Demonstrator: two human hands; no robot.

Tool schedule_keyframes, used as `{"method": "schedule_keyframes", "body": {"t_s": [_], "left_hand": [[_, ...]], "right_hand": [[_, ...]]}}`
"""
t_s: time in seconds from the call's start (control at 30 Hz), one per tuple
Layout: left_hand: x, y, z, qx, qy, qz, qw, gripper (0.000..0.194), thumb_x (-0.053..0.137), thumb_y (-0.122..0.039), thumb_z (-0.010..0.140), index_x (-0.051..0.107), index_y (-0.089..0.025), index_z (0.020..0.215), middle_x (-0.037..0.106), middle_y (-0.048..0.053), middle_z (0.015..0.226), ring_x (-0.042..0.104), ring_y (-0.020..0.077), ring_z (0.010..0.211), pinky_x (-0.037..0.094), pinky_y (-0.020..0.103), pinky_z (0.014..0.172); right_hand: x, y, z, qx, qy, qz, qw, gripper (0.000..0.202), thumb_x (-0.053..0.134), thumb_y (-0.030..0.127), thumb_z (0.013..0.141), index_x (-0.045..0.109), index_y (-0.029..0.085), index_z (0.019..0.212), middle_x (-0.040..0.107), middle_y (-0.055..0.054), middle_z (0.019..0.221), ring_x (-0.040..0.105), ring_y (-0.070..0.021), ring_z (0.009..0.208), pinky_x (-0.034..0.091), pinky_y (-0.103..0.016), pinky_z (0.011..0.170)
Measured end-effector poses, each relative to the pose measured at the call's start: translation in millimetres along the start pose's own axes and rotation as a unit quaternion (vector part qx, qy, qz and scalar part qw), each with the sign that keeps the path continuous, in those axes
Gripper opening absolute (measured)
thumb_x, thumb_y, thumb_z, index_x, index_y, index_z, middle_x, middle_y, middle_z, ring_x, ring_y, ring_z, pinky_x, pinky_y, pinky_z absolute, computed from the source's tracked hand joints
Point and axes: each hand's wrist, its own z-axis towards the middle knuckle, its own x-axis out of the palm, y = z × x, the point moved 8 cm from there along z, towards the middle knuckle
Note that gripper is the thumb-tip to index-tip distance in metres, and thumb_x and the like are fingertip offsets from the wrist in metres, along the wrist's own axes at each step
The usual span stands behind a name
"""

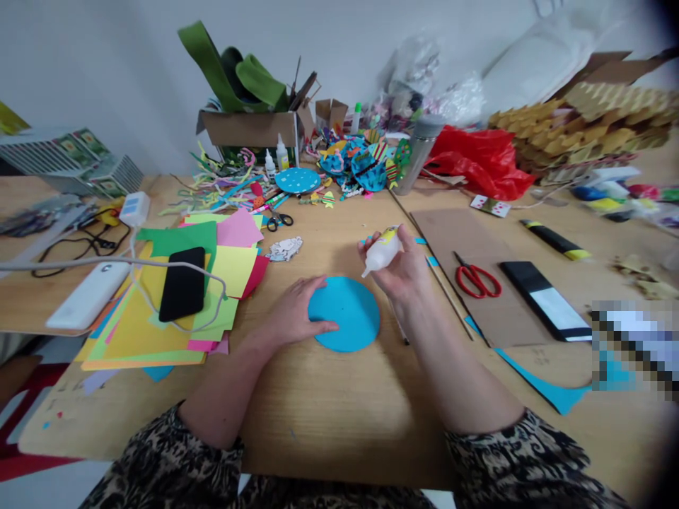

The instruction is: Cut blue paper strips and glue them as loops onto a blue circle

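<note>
A round blue paper circle lies on the wooden table in front of me. My left hand holds it by its left side, the thumb on top and the fingers at the upper left edge. Just above and to the right, my right hand is closed around a white glue bottle with some yellow on it. The bottle is tilted, its nozzle pointing down and left toward the circle, with a gap between the two. What lies under my right wrist is partly hidden.
Coloured paper sheets with a black phone lie left. On the right, red-handled scissors and another phone rest on cardboard. Behind are small black scissors, a dotted blue disc and a grey bottle.
</note>
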Motion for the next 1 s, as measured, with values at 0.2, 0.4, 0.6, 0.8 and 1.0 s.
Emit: {"method": "schedule_keyframes", "body": {"t_s": [0.2, 0.4, 0.6, 0.8, 1.0], "left_hand": [[9.5, -0.1, -0.5, 0.030, 0.070, 0.053, 0.996, 0.127, 0.082, -0.066, 0.046, 0.023, -0.021, 0.149, 0.039, 0.018, 0.147, 0.039, 0.0389, 0.132, 0.030, 0.054, 0.110], [12.9, -1.2, -1.6, 0.022, 0.081, 0.081, 0.993, 0.126, 0.084, -0.063, 0.047, 0.023, -0.020, 0.149, 0.035, 0.018, 0.150, 0.035, 0.0378, 0.136, 0.027, 0.052, 0.112], [13.3, -4.6, -0.9, 0.015, 0.084, 0.082, 0.993, 0.127, 0.084, -0.060, 0.048, 0.021, -0.015, 0.149, 0.034, 0.021, 0.151, 0.032, 0.0363, 0.139, 0.024, 0.052, 0.114], [11.5, -6.2, -0.1, 0.015, 0.071, 0.070, 0.995, 0.127, 0.085, -0.059, 0.047, 0.022, -0.015, 0.148, 0.033, 0.021, 0.151, 0.031, 0.0368, 0.139, 0.026, 0.052, 0.114], [11.7, -7.2, -1.1, 0.014, 0.061, 0.070, 0.996, 0.124, 0.085, -0.058, 0.049, 0.022, -0.018, 0.148, 0.035, 0.020, 0.150, 0.033, 0.0366, 0.138, 0.026, 0.053, 0.113]], "right_hand": [[-25.2, -0.6, -13.5, -0.049, -0.057, -0.102, 0.992, 0.034, 0.051, 0.057, 0.088, 0.053, 0.023, 0.085, 0.067, 0.001, 0.070, 0.057, -0.0118, 0.052, 0.045, -0.021, 0.043], [-54.4, 8.5, -26.9, -0.092, -0.084, -0.092, 0.988, 0.030, 0.061, 0.051, 0.085, 0.055, 0.023, 0.090, 0.069, -0.001, 0.080, 0.067, -0.0156, 0.073, 0.055, -0.027, 0.061], [-51.1, 12.8, -46.3, -0.182, -0.052, -0.107, 0.976, 0.035, 0.068, 0.053, 0.078, 0.061, 0.021, 0.091, 0.071, -0.001, 0.085, 0.069, -0.0136, 0.078, 0.057, -0.026, 0.070], [-50.0, 39.6, -45.0, -0.192, -0.043, -0.049, 0.979, 0.032, 0.067, 0.052, 0.080, 0.064, 0.020, 0.086, 0.072, -0.001, 0.086, 0.069, -0.0139, 0.083, 0.058, -0.025, 0.072], [-65.8, 78.3, -44.9, -0.232, -0.055, -0.026, 0.971, 0.033, 0.065, 0.052, 0.081, 0.064, 0.020, 0.089, 0.071, -0.002, 0.089, 0.069, -0.0135, 0.085, 0.059, -0.024, 0.071]]}}
